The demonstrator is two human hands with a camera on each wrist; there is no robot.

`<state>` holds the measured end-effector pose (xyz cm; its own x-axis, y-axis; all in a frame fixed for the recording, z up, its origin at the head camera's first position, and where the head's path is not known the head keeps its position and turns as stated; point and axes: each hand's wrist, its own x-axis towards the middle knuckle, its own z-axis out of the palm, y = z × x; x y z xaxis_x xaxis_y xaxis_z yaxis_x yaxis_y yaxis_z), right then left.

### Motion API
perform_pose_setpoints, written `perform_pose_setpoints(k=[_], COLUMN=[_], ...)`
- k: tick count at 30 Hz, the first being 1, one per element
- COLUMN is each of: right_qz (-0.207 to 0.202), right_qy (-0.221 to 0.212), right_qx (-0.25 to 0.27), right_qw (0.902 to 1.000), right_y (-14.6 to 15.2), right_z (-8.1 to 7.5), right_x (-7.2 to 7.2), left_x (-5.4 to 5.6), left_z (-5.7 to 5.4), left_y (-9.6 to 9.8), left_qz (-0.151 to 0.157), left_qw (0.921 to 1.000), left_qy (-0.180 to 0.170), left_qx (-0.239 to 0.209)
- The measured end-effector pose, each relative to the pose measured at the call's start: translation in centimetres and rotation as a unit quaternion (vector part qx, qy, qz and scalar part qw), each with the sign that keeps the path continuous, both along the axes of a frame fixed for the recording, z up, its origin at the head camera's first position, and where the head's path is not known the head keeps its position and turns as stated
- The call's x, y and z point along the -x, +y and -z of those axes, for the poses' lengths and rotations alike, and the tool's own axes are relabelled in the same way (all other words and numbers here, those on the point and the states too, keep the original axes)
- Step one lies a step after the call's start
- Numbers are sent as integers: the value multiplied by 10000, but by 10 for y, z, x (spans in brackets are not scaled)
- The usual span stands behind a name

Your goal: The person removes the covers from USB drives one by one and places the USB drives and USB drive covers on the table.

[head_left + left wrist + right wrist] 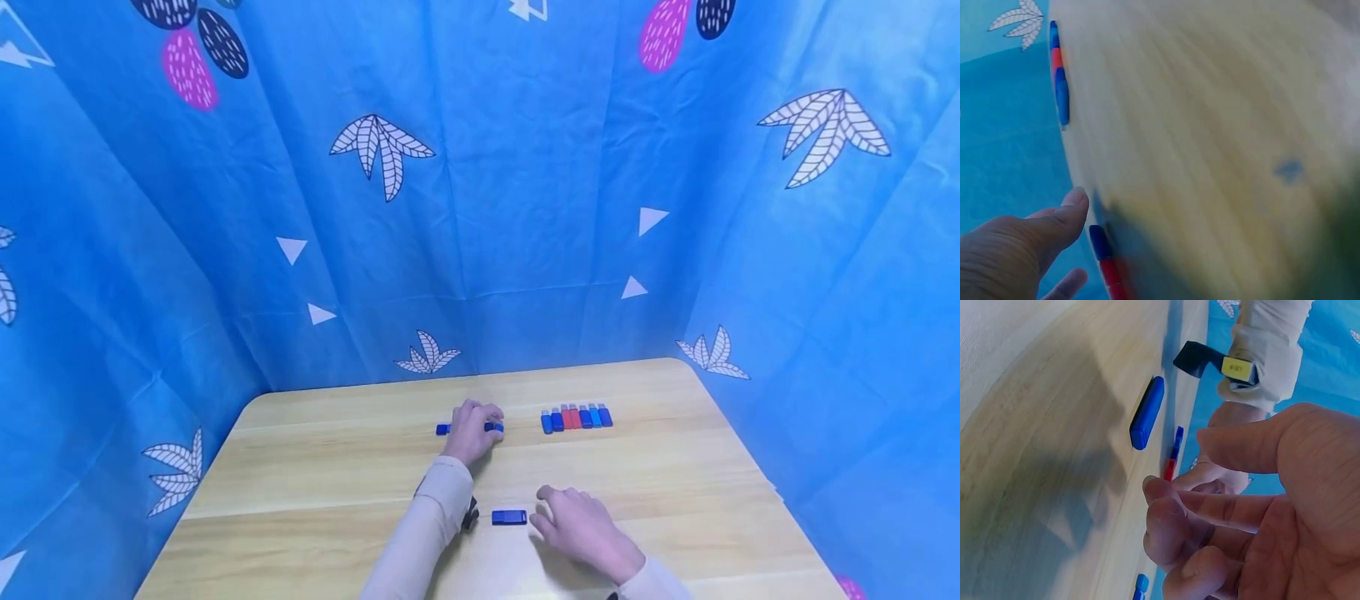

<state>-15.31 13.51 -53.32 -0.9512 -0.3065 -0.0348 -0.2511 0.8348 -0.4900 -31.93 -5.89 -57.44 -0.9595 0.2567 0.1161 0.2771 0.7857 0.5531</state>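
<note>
My left hand (471, 429) hovers over a left-hand row of USB sticks and hides its middle. A blue stick (493, 427) shows between thumb and index finger, and another blue stick (443, 430) sticks out on the other side. In the left wrist view, the thumb (1066, 215) is apart from the row's blue end (1100, 242); red ones lie beyond it. A dark blue USB stick (509, 517) lies flat by itself nearer me. Just right of it my right hand (577, 525) is raised, fingers loosely bent, holding nothing; the right wrist view shows a gap to that stick (1147, 414).
A second row of blue and red USB sticks (576, 418) stands side by side at the back right of the wooden table (300, 492). Blue patterned curtain (510, 208) surrounds the table. A black device with a yellow label (1236, 367) is on the left wrist.
</note>
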Motion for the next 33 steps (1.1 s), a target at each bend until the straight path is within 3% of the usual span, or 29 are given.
perform_pose_setpoints(k=[5, 14, 29, 33], right_qz=[-53, -75, -134, -164], right_qy=[-80, -220, -260, -298], right_qx=[11, 101, 167, 175], right_qw=[10000, 9997, 9994, 9993], right_y=[-1, 1, 2, 2], right_z=[-2, -6, -2, -1], right_x=[2, 3, 6, 8], left_x=[6, 11, 13, 9], left_z=[4, 8, 9, 3], left_y=[0, 1, 0, -2], left_qz=[83, 212, -28, -135], left_qw=[9996, 9992, 9996, 9995], left_qy=[30, 270, 228, 245], left_qx=[264, 208, 147, -161])
